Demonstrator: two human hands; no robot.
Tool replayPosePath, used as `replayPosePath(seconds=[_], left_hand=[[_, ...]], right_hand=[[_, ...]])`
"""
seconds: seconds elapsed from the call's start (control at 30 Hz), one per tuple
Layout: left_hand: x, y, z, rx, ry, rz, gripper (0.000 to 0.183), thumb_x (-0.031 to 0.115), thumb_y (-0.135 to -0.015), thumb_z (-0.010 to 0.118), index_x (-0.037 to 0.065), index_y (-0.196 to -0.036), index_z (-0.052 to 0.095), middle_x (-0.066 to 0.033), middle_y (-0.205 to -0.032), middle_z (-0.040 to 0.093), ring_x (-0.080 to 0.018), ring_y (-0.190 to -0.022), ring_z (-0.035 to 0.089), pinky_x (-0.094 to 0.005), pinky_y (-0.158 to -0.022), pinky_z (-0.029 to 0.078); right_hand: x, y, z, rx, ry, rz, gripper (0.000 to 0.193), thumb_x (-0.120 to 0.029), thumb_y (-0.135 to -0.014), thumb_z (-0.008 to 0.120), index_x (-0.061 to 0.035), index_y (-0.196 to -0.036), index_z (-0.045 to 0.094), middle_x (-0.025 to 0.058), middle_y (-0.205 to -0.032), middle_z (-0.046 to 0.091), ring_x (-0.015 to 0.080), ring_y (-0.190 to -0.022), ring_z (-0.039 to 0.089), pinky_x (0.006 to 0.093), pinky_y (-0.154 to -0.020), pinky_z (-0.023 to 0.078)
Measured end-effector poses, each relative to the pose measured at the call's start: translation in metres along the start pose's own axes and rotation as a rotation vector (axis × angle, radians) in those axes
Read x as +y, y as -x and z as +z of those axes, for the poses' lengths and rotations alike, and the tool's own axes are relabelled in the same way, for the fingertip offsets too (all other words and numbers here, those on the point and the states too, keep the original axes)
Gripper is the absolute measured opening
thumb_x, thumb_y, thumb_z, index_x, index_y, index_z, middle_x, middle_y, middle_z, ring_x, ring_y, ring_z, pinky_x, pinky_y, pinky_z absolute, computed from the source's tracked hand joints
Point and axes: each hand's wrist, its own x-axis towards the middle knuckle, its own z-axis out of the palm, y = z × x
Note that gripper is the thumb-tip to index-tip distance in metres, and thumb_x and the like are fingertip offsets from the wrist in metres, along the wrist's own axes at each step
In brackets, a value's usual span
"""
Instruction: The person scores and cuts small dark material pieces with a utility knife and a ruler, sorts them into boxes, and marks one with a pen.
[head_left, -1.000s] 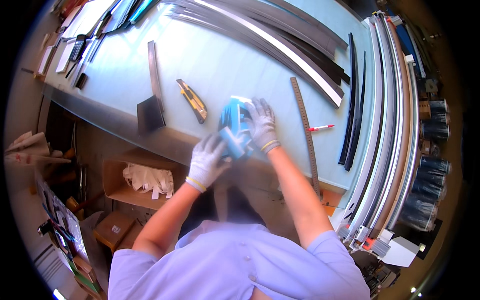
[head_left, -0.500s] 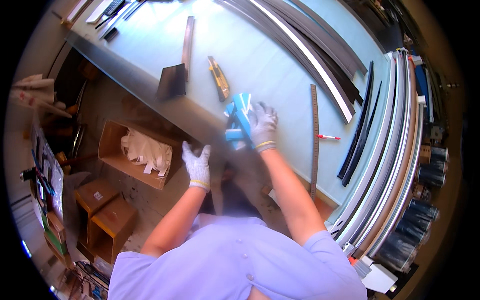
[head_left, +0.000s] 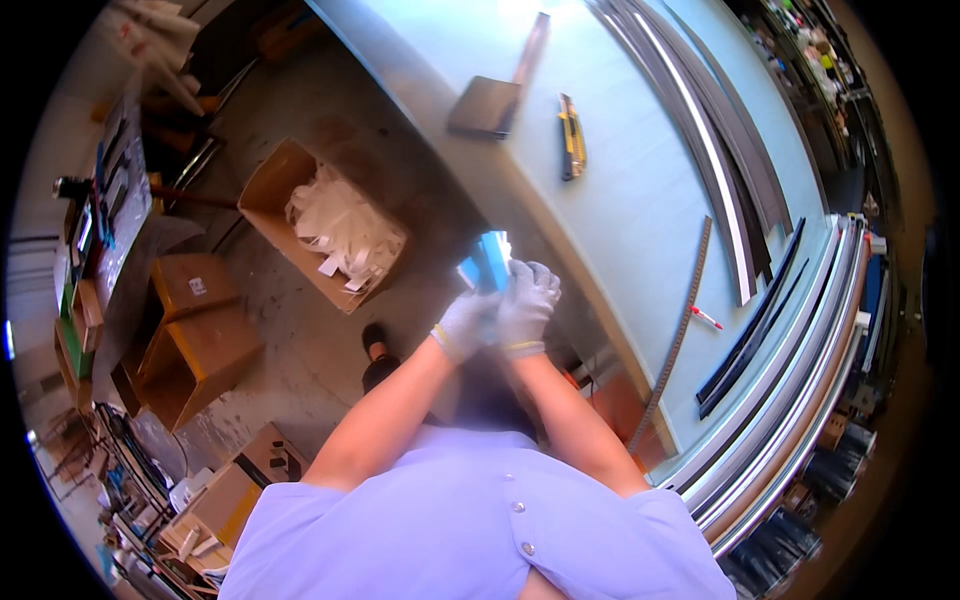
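A small bundle of blue and white strips is held up between my two gloved hands, off the table's near edge and above the floor. My right hand, in a grey-white glove, closes around the right side of the bundle. From the left, my left hand, gloved alike, grips its lower part; the strips partly cover its fingers, and motion blurs them. Beyond, on the pale blue table, lie a yellow and black utility knife and a dark flat blade-like piece with a long strip attached or beside it.
A cardboard box filled with white strips stands on the floor to the left. More brown boxes sit nearer me. Across the table's right side lie a ruler, a red and white pen and long dark strips.
My right hand has lifted the blue strips off the table, and my left hand has come in to hold them too. The view has turned left toward the box.
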Motion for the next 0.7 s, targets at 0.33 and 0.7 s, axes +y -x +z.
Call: replayPosePath(seconds=[0.33,0.7], left_hand=[[0.076,0.169,-0.222,0.233,-0.295,0.474,0.032,0.009,-0.094,0.066,0.013,-0.126,0.061,-0.0052,-0.113,0.069,-0.0207,-0.101,0.069,-0.0413,-0.082,0.059],[0.24,0.559,-0.516,0.561,0.504,1.046,0.044,0.017,-0.095,0.067,0.005,-0.134,0.052,-0.0126,-0.13,0.061,-0.0316,-0.119,0.061,-0.0495,-0.103,0.052]], right_hand=[[-0.231,0.08,0.095,-0.332,-0.167,-0.372,0.025,-0.007,-0.085,0.066,-0.0085,-0.11,0.069,0.0147,-0.11,0.063,0.0359,-0.104,0.057,0.0468,-0.091,0.045],[-0.439,0.172,0.202,-0.607,-0.343,-0.551,0.025,-0.007,-0.084,0.07,-0.0063,-0.109,0.068,0.0156,-0.11,0.066,0.0372,-0.105,0.061,0.0466,-0.093,0.048]])
